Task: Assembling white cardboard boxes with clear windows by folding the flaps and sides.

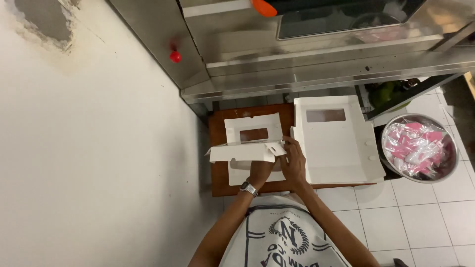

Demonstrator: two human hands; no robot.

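White cardboard box [250,146], half folded, rectangular window cut in its raised lid, side flaps splayed outward, front flap turned down, resting on a brown worktop [216,148], just left of a stack of flat blanks [336,148]

both hands [277,165] folding white box [246,143], wooden table [217,168]

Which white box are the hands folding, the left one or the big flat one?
The left white box. Both hands, left hand and right hand, hold it, flaps raised. The bigger flat stack lies untouched.
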